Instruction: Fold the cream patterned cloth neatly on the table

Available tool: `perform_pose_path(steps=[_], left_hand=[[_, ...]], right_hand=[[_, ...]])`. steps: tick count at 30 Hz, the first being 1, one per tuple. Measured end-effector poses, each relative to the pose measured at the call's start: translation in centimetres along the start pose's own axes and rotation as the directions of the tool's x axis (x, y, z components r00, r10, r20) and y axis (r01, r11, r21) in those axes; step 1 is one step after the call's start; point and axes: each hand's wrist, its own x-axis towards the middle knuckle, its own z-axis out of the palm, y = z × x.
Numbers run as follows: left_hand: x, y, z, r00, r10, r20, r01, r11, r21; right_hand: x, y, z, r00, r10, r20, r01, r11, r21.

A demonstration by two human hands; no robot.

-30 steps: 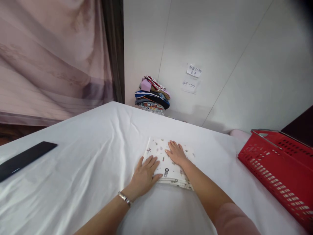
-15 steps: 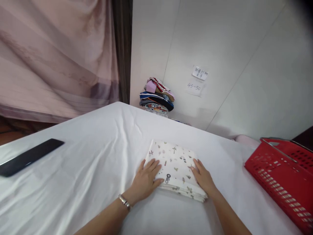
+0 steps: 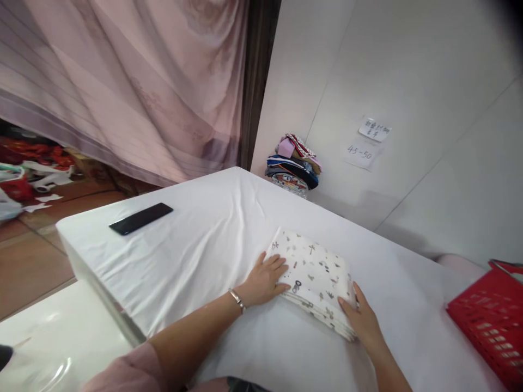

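A folded white cloth [image 3: 312, 275] with small printed plants and figures lies in several layers on the white-covered table. My left hand [image 3: 265, 280], a silver bracelet at its wrist, rests on the cloth's left part with its fingers outstretched. At the right edge is my right hand [image 3: 363, 316]. Its thumb lies over the top layer and its fingers wrap along the side of the cloth; the fingertips are partly hidden.
A black phone-like slab [image 3: 141, 219] lies on the table's left part. To the right stands a red plastic basket [image 3: 490, 321]. Stacked folded fabrics [image 3: 294, 163] are beyond the far edge by the wall. A pink curtain [image 3: 163, 92] hangs at the left.
The view has swung left, so table and cloth appear farther right. My right hand has shifted from lying on the cloth to grasping its right edge; my left hand stays on it.
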Motion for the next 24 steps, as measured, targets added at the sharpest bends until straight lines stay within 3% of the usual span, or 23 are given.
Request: perform_pose_path(steps=[6, 9, 12, 15, 20, 24], left_hand=[[-1.3, 0.0, -1.1, 0.998, 0.027, 0.061, -0.021, 0.995, -0.098], [-1.3, -0.5, -1.5, 0.996, -0.084, -0.007, 0.081, 0.978, -0.194], [-0.4, -0.9, -1.2, 0.926, -0.372, -0.059, 0.35, 0.908, -0.231], [0.8, -1.1, -0.9, 0.84, -0.54, 0.05, 0.537, 0.816, -0.213], [1.7, -0.8, -1.4, 0.76, -0.634, 0.145, 0.65, 0.732, -0.205], [0.6, 0.4, -1.4, 0.771, -0.605, 0.196, 0.635, 0.751, -0.182]], right_hand=[[-3.3, 1.0, 0.1, 0.998, 0.06, -0.023, -0.056, 0.985, 0.162], [-3.9, 1.0, 0.3, 0.997, 0.059, -0.051, -0.048, 0.982, 0.183], [-3.9, 0.6, 0.2, 0.996, 0.07, -0.046, -0.059, 0.977, 0.205], [-4.1, 0.3, 0.1, 0.995, 0.095, -0.031, -0.086, 0.972, 0.218], [-5.0, 0.5, -0.1, 0.999, 0.053, -0.01, -0.051, 0.985, 0.168], [-4.6, 2.1, -0.8, 0.997, 0.019, -0.078, -0.008, 0.991, 0.135]])
